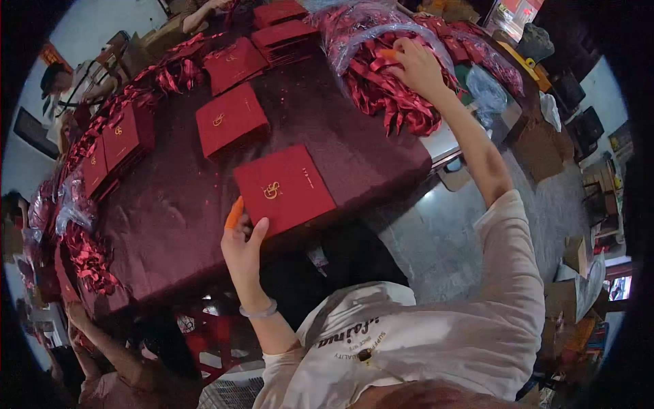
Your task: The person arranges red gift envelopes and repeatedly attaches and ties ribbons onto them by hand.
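Note:
My left hand grips the near left corner of a flat red square folder with a gold logo, thumb on top and fingers at its side. An orange cover sits on one of its fingers. The folder lies at the table's near edge. Farther right, my right hand reaches into a heap of red ribbons in a clear plastic bag. Its fingers are bent together at the ribbons, one with an orange cover; which strand they pinch is hard to make out.
Stacks of red folders stand on the dark red tablecloth, with more folders on the left. Ribbon bundles line the far edge. Co-workers sit around the table; one person's arm shows at lower left. Cardboard boxes stand right.

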Tool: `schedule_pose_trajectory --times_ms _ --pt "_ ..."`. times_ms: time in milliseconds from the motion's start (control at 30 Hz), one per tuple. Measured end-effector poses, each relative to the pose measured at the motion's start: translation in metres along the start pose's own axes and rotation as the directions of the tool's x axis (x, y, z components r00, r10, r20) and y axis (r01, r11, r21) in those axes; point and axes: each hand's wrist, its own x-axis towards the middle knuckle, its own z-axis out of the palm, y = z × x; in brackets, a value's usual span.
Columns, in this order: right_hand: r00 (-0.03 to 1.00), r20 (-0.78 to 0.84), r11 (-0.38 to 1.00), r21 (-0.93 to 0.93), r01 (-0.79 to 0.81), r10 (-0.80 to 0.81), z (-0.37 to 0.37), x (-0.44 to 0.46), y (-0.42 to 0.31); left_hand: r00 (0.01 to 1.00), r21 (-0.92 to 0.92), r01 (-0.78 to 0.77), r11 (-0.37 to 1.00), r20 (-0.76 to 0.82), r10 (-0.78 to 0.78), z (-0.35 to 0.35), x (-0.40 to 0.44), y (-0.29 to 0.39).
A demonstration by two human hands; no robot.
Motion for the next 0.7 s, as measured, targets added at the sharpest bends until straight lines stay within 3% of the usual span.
schedule_pose_trajectory --times_ms 100,133,200,233,333,400,500,567,600,667,700 --pt "0.999 0.033 0.997 0.062 -0.035 0.033 0.019 0.003 -0.005 0.999 0.1 0.002 0.995 -0.049 0.003 -0.003 -0.002 -0.005" --pt "0.998 -0.066 0.994 0.107 0.02 -0.013 0.013 0.005 -0.02 0.997 0.183 0.012 0.983 -0.072 0.001 -0.004 -0.002 -0.006" --pt "0.991 -0.078 0.976 0.177 0.124 -0.111 0.006 0.0 -0.055 0.997 0.165 0.01 0.986 -0.077 0.003 -0.004 -0.002 -0.006" --pt "0.99 0.02 0.965 0.226 0.129 -0.137 0.011 -0.007 -0.069 0.997 0.151 0.012 0.988 -0.072 -0.001 -0.003 -0.002 -0.006" --pt "0.979 0.085 0.971 0.168 0.169 -0.185 0.02 -0.034 -0.099 0.997 0.208 0.045 0.977 -0.07 -0.031 -0.001 -0.002 0.002" --pt "0.97 0.181 0.939 0.331 0.096 -0.163 0.012 -0.05 -0.106 0.996 0.247 0.038 0.968 -0.087 -0.017 -0.002 -0.001 0.001" --pt "0.974 0.22 0.901 0.432 -0.049 -0.052 -0.017 -0.039 -0.089 0.994 0.224 0.061 0.973 -0.107 -0.038 -0.003 0.0 0.0" --pt "0.995 0.034 0.924 0.369 -0.102 0.097 -0.022 -0.03 -0.056 0.992 0.166 0.088 0.982 -0.105 -0.072 -0.004 0.0 -0.002" --pt "0.969 0.016 0.903 0.358 -0.236 0.247 -0.02 -0.026 -0.038 0.994 0.17 0.063 0.983 -0.101 -0.046 -0.005 0.001 -0.004" --pt "0.892 0.132 0.824 0.342 -0.451 0.433 -0.031 -0.018 -0.018 0.987 0.079 0.095 0.992 -0.136 -0.084 0.003 -0.002 0.005" --pt "0.861 0.242 0.787 0.35 -0.508 0.448 -0.038 -0.017 -0.018 0.987 0.085 0.095 0.992 -0.138 -0.083 0.004 -0.002 0.006"
